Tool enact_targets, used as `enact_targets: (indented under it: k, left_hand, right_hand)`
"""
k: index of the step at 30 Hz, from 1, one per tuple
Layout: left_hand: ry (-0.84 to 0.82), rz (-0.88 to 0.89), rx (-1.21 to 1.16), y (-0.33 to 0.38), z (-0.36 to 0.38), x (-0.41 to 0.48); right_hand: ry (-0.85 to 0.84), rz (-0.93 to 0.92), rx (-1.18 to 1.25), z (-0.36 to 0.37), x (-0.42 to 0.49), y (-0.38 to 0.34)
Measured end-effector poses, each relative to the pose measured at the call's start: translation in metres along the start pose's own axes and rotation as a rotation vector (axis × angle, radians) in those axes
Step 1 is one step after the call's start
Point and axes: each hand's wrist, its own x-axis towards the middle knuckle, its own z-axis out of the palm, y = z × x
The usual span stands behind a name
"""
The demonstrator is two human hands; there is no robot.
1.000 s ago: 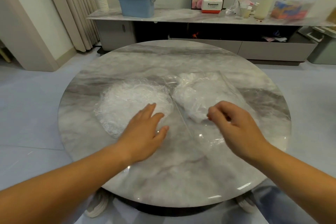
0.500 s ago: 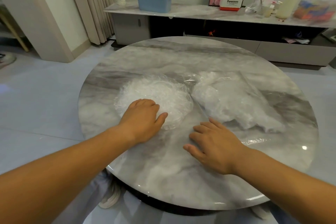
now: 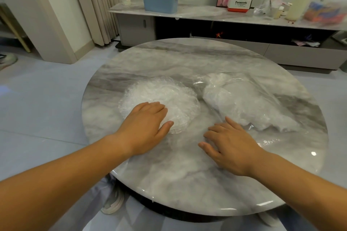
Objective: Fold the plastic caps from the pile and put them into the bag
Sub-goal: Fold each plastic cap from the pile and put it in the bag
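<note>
L hand on cap pile (fingertips hidden, grip unclear); R hand flat, relaxed, by bag.

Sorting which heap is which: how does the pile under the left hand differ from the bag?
The pile is loose, round and frilly-edged; the bag is a clear sleeve with caps bunched inside. The left hand rests on the pile; the right hand lies flat by the bag. Both are whitish plastic on the table.

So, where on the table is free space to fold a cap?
Bare table shows along the near edge, before the left hand and right hand, and behind the pile and bag. The middle is crowded.
</note>
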Motion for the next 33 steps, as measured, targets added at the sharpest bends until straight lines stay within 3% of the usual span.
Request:
enact_targets:
  k: [7, 13, 18, 21, 25, 30, 33]
  left_hand:
    - [0.052, 0.265, 0.064, 0.023, -0.009, -0.035]
    - [-0.061, 0.399, -0.048, 0.041, 0.004, -0.068]
    - [-0.058, 0.405, -0.137, 0.038, 0.014, -0.075]
    - [-0.073, 0.355, -0.247, 0.036, 0.013, -0.074]
    - [-0.108, 0.141, -0.509, 0.034, 0.010, -0.069]
    - [-0.105, -0.056, -0.533, 0.023, 0.010, -0.060]
    - [-0.123, -0.198, -0.702, 0.026, 0.005, -0.056]
  right_hand:
    - [0.279, -0.210, 0.161, -0.006, -0.020, -0.006]
    - [0.026, -0.291, 0.122, 0.012, -0.047, -0.010]
    - [-0.038, -0.293, 0.223, 0.024, -0.058, -0.012]
    - [-0.019, -0.298, 0.283, 0.023, -0.062, -0.012]
    - [0.107, -0.304, 0.468, 0.014, -0.059, -0.017]
    - [0.043, 0.003, 0.945, 0.008, -0.053, -0.019]
    - [0.039, 0.127, 1.162, 0.005, -0.048, -0.019]
